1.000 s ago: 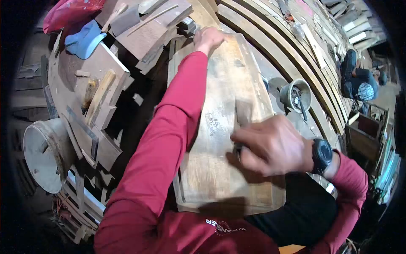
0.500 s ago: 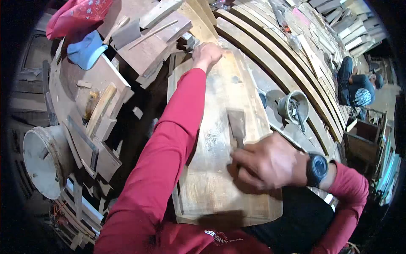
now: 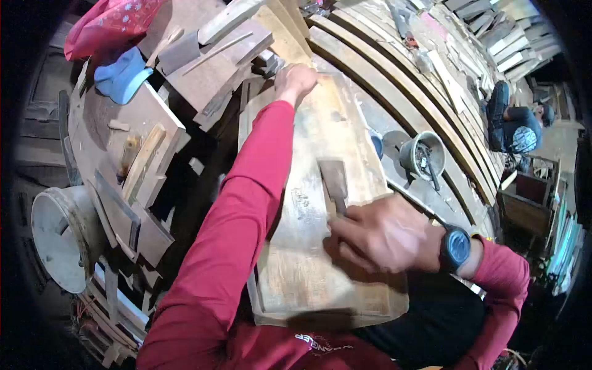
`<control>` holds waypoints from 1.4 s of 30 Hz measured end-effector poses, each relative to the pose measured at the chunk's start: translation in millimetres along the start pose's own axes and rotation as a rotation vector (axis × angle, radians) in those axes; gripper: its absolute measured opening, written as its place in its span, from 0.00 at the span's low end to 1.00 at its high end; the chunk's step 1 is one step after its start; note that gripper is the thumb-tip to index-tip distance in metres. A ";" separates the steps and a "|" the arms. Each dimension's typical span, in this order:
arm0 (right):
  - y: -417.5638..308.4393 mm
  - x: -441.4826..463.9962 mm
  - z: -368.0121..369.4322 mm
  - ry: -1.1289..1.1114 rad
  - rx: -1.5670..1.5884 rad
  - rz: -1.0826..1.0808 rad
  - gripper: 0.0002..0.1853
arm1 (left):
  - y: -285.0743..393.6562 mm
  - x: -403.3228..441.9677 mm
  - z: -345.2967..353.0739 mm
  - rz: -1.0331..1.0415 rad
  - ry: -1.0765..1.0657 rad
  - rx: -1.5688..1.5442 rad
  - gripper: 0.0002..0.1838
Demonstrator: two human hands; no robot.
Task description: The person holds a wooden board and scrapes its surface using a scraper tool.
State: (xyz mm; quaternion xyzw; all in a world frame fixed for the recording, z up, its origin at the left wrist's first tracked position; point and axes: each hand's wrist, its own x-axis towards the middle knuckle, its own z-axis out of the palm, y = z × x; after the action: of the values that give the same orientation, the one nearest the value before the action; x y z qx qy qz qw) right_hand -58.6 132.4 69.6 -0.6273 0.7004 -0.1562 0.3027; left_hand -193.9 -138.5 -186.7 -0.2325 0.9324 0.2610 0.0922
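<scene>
A long wooden panel [image 3: 320, 265] with a raised border lies lengthwise in front of me, its near end by my body. Pale patches and a dark smear mark its face. My right hand [image 3: 385, 237], a black watch on its wrist, is closed around the handle of a putty knife [image 3: 333, 177]. The wide flat blade points away from me over the middle of the panel; whether its edge touches the wood I cannot tell. At the far end, my left hand [image 3: 296, 80] is closed over the panel's edge, its fingertips partly hidden.
On the right stand a grey bucket [image 3: 422, 154] with tools inside and long curved timbers [image 3: 394, 92]. A person [image 3: 521, 126] sits farther off. To the left are a workbench [image 3: 98, 132] with a chisel-like tool, a blue cap [image 3: 122, 75] and a white bucket [image 3: 58, 240].
The putty knife and my right hand have shifted slightly left across the panel. My left hand keeps its place at the far end. The whole view has moved a little.
</scene>
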 end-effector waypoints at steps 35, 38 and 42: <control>55.8 -3.1 5.9 0.001 -0.185 0.219 0.10 | -1.0 7.0 7.5 -0.001 -0.018 0.024 0.27; 15.6 -4.8 -10.3 -0.014 -0.120 0.135 0.10 | 4.7 -0.1 -8.8 -0.056 -0.009 -0.003 0.27; 4.0 -4.9 -4.3 0.038 -0.106 0.115 0.11 | -0.7 3.7 3.7 -0.066 0.000 -0.011 0.27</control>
State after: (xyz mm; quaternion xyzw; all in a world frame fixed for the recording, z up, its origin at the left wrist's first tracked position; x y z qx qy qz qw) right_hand -64.3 137.1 71.6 -0.5982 0.7480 -0.1133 0.2642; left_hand -196.6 -138.4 -191.3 -0.2636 0.9228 0.2627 0.0995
